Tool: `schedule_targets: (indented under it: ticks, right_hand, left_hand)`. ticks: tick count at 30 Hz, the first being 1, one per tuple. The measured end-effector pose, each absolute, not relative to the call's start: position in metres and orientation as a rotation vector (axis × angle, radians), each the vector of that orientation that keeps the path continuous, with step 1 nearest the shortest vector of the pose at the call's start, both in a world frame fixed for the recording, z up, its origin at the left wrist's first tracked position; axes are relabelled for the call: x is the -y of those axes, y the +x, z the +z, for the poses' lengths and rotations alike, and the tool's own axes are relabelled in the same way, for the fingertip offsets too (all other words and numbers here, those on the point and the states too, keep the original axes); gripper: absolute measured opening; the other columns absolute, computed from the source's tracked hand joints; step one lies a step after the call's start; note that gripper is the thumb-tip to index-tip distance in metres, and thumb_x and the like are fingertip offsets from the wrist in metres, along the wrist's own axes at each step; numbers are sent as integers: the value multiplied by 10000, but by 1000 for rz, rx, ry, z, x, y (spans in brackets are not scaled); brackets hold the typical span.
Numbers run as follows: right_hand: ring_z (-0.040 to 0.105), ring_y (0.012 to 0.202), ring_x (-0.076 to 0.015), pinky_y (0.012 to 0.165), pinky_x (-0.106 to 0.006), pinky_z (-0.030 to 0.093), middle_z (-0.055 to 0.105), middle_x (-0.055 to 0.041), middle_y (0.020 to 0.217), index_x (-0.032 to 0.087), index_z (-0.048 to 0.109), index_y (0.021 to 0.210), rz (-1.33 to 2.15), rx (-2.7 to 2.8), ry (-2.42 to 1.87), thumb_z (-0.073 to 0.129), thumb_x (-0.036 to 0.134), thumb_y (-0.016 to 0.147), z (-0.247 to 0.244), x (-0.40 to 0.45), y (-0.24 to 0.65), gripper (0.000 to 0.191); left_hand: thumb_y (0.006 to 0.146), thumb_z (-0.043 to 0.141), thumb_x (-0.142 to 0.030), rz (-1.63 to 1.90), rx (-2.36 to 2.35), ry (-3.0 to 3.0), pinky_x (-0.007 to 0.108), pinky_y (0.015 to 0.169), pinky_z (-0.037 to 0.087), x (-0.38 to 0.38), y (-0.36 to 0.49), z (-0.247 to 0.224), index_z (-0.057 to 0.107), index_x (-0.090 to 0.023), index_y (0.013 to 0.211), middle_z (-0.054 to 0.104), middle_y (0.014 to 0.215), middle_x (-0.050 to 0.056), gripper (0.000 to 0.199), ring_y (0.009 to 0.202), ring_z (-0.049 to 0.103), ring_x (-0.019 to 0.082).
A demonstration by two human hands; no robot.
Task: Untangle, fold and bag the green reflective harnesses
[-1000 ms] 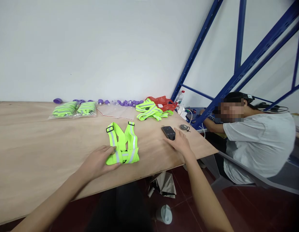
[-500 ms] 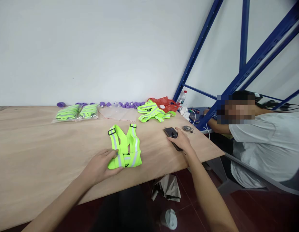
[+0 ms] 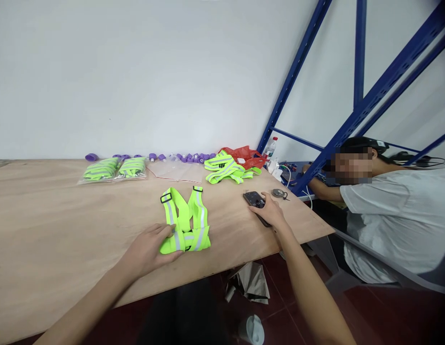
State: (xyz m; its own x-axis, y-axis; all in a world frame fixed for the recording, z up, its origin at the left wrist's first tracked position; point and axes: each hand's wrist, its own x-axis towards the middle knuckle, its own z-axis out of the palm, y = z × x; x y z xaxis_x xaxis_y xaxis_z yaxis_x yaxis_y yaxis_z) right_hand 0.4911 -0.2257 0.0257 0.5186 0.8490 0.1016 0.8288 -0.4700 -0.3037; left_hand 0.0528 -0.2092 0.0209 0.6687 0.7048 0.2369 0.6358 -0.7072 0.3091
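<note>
A neon yellow-green reflective vest [image 3: 200,218] with silver stripes and black buckles lies folded on the wooden table [image 3: 82,225]. At its lower left edge my left hand [image 3: 148,249] grips the cloth, thumb along the bottom and fingers on the strap. To the right, my right hand [image 3: 272,211] is closed around the sides of a black smartphone [image 3: 254,198], which lies on the table with its screen lit. Part of the phone is hidden by my fingers. A round stopwatch-like object [image 3: 278,193] with a cord lies just beyond that hand.
Bagged vests [image 3: 100,169], a clear plastic bag [image 3: 175,171], small purple items [image 3: 195,158], a loose vest [image 3: 226,167] and a red bag [image 3: 246,155] line the back. Blue rack posts [image 3: 298,72] and a seated person [image 3: 395,206] are at the right. A cup [image 3: 253,330] stands on the floor.
Both hands keep their holds on the vest and the phone. The view has shifted very slightly; nothing on the table has visibly moved.
</note>
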Motion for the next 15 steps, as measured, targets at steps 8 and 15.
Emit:
schedule_targets:
  ticks: [8, 15]
  right_hand:
    - [588, 1149, -337, 861, -392, 453, 643, -143, 1235, 233, 441, 1360, 70, 1392, -2461, 682, 603, 751, 24, 225, 492, 753]
    - [598, 1141, -352, 838, -392, 455, 646, -152, 1224, 242, 430, 1373, 97, 1398, -2506, 672, 600, 763, 27, 225, 491, 747]
  left_hand:
    - [849, 578, -646, 546, -1094, 2680, 429, 917, 517, 209, 53, 19, 637, -217, 1189, 707, 1202, 114, 550, 1112, 651, 336]
    - [849, 587, -627, 541, -1092, 2671, 432, 931, 514, 209, 53, 20, 641, -233, 1186, 709, 1206, 106, 522, 1115, 650, 334]
